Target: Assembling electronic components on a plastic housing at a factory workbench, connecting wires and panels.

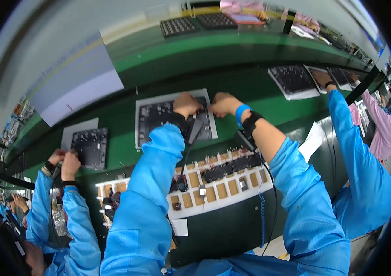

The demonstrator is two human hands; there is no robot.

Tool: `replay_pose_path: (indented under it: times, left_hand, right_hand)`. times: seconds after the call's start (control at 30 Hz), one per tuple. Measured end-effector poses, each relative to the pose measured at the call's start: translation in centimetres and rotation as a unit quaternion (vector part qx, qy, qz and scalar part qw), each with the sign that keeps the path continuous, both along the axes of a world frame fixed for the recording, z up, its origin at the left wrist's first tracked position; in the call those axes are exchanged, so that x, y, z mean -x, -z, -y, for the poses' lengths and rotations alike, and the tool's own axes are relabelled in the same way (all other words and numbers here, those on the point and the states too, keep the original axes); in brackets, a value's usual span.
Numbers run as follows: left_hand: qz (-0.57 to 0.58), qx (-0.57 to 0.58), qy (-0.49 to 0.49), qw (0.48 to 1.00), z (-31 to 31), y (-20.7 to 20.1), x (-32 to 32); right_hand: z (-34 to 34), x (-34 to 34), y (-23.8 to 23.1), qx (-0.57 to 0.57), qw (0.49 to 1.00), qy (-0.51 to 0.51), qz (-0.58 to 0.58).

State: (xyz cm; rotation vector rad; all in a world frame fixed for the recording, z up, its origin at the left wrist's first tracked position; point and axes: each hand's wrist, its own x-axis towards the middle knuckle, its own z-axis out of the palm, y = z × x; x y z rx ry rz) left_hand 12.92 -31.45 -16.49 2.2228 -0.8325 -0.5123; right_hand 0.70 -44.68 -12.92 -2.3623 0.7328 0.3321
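Note:
A dark rectangular panel (152, 115) dotted with small parts lies on a white sheet (210, 120) on the green bench, straight ahead. My left hand (186, 105) is over the panel's upper right part, its fingers curled together and touching down near that edge. Just beyond the same edge is my right hand (223, 104), thumb and fingers pinched. Whatever either hand grips is too small or hidden to make out. Black bands circle both wrists, and a blue strap (242, 113) also rings the right one. Part of the panel is hidden behind my left hand and sleeve.
A white compartment tray (218, 195) with small dark parts sits below my forearms. Co-workers' hands work over similar panels, one panel at left (89, 147) and another at right (292, 79). A coiled blue cord (262, 216) hangs nearby. Black trays (178, 27) stand farther back.

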Motion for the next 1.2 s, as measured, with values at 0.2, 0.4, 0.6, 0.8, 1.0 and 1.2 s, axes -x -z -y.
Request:
replay_pose_path:
  times: [0.2, 0.4, 0.6, 0.8, 1.0, 1.2]
  left_hand:
    - [-0.015, -0.005, -0.021, 1.000, 1.6, 2.0, -1.0]
    - [-0.005, -0.033, -0.008, 0.999, 0.4, 1.5, -0.7]
    - [0.077, -0.121, 0.042, 0.989, -0.4, 0.4, -0.6]
    - [0.278, -0.122, 0.197, 0.932, -1.8, 0.1, 0.9]
    - [0.341, -0.082, 0.216, 0.911, -3.1, -0.1, 0.4]
    - [0.319, 0.006, 0.206, 0.925, -6.4, -1.5, -0.8]
  right_hand:
    - [0.8, -1.7, 2.2, -0.060, 0.997, 0.033, 0.032]
    - [-0.1, -1.2, 1.3, -0.131, 0.985, 0.092, 0.071]
    - [-0.4, -1.5, 2.3, -0.165, 0.976, 0.108, 0.096]
    - [-0.6, -1.9, 3.2, -0.194, 0.967, 0.119, 0.114]
    - [-1.6, -2.3, 2.5, -0.224, 0.961, 0.118, 0.108]
    - [-1.7, -2.3, 2.8, -0.242, 0.958, 0.118, 0.104]
